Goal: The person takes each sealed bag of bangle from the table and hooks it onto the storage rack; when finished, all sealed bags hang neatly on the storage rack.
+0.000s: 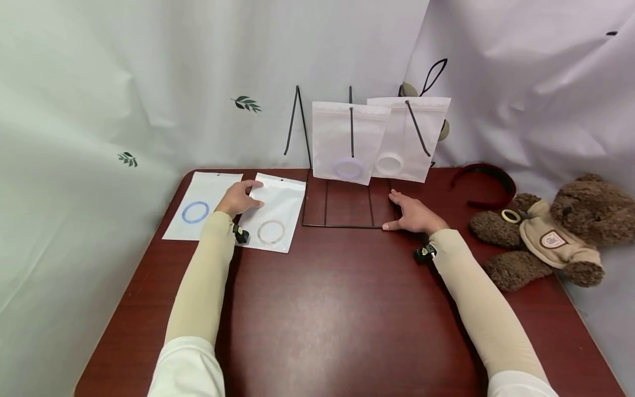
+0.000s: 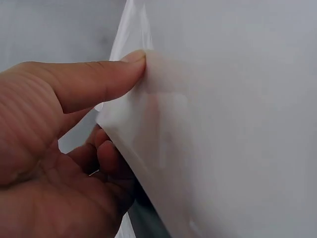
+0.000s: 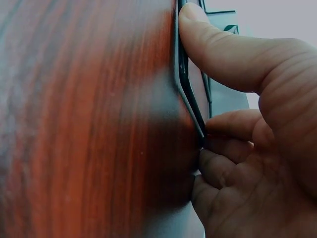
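My left hand (image 1: 238,198) pinches the left edge of a white zip pouch (image 1: 275,210) with a pale bangle (image 1: 271,232) showing inside. The left wrist view has the thumb (image 2: 106,82) in front of the pouch's edge and fingers behind. With fingers spread, my right hand (image 1: 414,215) touches the front right corner of a black wire display rack (image 1: 342,226). In the right wrist view, the thumb (image 3: 218,44) lies along the wire. Two more white pouches, one with a lilac ring (image 1: 349,168) and one with a white ring (image 1: 388,164), hang from the rack's prongs.
Another pouch with a blue bangle (image 1: 195,212) lies at the table's far left. On the right are a dark red headband (image 1: 503,182) and a brown teddy bear (image 1: 590,215) with a cream ring (image 1: 510,216) on it. A pale curtain (image 1: 149,71) closes off the back.
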Motion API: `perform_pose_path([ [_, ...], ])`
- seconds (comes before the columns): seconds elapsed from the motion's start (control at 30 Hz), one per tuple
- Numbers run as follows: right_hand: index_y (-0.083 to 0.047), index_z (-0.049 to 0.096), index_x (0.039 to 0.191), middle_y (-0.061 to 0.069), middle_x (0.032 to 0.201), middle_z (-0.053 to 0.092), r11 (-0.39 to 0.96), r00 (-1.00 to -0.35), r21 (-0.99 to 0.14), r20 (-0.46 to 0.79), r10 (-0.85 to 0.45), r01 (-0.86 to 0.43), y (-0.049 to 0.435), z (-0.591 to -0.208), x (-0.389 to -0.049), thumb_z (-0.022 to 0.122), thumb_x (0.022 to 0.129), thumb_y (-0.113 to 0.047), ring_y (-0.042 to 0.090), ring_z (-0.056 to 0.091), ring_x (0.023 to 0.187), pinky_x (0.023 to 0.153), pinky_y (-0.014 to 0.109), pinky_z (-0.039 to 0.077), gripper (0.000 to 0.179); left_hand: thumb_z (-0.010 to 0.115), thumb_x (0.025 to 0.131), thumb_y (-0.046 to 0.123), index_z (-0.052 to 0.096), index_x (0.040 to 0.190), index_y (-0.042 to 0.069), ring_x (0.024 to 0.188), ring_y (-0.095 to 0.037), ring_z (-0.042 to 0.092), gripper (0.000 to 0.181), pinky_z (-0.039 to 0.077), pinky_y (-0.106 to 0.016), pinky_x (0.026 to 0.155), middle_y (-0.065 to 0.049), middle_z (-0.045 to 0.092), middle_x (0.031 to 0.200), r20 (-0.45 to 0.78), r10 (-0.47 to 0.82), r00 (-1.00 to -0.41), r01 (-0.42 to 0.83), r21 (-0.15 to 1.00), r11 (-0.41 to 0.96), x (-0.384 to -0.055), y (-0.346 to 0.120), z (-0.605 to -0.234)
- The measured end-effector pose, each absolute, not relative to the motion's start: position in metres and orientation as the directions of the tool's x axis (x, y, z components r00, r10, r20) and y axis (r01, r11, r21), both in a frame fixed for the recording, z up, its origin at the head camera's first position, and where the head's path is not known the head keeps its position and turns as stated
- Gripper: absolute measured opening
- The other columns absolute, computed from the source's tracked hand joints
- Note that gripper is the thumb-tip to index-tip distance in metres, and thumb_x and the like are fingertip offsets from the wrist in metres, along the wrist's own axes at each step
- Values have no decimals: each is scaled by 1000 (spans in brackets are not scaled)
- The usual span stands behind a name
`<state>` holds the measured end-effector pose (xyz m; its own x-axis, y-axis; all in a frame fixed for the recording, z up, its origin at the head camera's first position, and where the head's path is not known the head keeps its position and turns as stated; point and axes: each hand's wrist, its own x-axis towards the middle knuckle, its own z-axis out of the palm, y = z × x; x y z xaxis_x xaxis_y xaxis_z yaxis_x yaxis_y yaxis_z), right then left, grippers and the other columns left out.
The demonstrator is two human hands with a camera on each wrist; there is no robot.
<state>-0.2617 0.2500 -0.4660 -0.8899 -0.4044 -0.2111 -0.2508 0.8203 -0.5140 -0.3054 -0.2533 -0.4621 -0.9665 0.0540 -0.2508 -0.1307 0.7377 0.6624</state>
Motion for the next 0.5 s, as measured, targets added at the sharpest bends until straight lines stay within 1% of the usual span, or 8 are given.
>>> perform_pose_path([
  [0.1, 3, 25, 157, 21, 167, 17, 823, -889, -512, -218, -403, -247, 251, -467, -261, 83, 79, -45, 38, 15, 156, 124, 54, 20, 108, 78, 87, 11, 50, 147, 23, 118, -31, 46, 67, 44, -45, 94, -17, 48, 143, -244, 73, -967, -122, 696, 708, -305, -254, -461],
  [0.17, 2, 25, 157, 20, 167, 17, 824, -888, -509, -221, -404, -249, 252, -467, -261, 83, 79, -45, 38, 15, 156, 124, 54, 20, 108, 76, 87, 7, 48, 148, 23, 124, -32, 46, 69, 44, -47, 98, -17, 46, 148, -236, 92, -967, -113, 728, 676, -304, -255, -460],
  [0.2, 3, 25, 157, 20, 167, 17, 824, -887, -509, -220, -405, -250, 252, -467, -261, 83, 79, -45, 38, 15, 156, 124, 54, 20, 108, 75, 87, 5, 47, 149, 24, 129, -32, 45, 71, 43, -48, 102, -17, 44, 152, -229, 103, -968, -106, 743, 661, -304, -255, -460],
  [0.23, 3, 25, 157, 20, 167, 17, 824, -888, -509, -219, -404, -249, 252, -466, -261, 83, 79, -44, 38, 15, 156, 124, 54, 20, 108, 74, 87, 3, 45, 151, 25, 134, -32, 42, 73, 41, -49, 108, -17, 41, 155, -224, 116, -968, -97, 757, 647, -304, -255, -459],
  [0.3, 2, 25, 157, 20, 167, 17, 824, -890, -510, -217, -401, -247, 253, -466, -261, 83, 80, -44, 38, 16, 156, 124, 54, 20, 107, 71, 87, 0, 41, 153, 27, 146, -31, 34, 77, 33, -52, 117, -13, 32, 163, -214, 142, -966, -81, 778, 623, -304, -255, -456],
  [0.4, 3, 25, 157, 20, 167, 17, 822, -891, -514, -216, -399, -244, 253, -466, -262, 84, 79, -43, 38, 16, 156, 124, 54, 21, 107, 68, 87, -1, 38, 155, 31, 155, -29, 20, 81, 22, -55, 124, -5, 23, 168, -209, 167, -963, -66, 791, 608, -302, -254, -451],
  [0.47, 2, 25, 157, 20, 168, 17, 823, -890, -514, -219, -400, -244, 252, -467, -263, 83, 79, -44, 38, 16, 156, 124, 54, 21, 107, 68, 88, 2, 40, 154, 32, 157, -27, 16, 78, 17, -55, 125, -1, 25, 168, -207, 165, -964, -66, 790, 609, -300, -253, -448],
  [0.5, 2, 25, 157, 20, 168, 17, 823, -889, -512, -220, -401, -245, 252, -467, -263, 83, 79, -45, 38, 16, 156, 124, 54, 21, 108, 69, 89, 5, 41, 153, 32, 157, -26, 15, 75, 16, -55, 126, 0, 26, 167, -204, 159, -966, -67, 789, 610, -299, -253, -446],
])
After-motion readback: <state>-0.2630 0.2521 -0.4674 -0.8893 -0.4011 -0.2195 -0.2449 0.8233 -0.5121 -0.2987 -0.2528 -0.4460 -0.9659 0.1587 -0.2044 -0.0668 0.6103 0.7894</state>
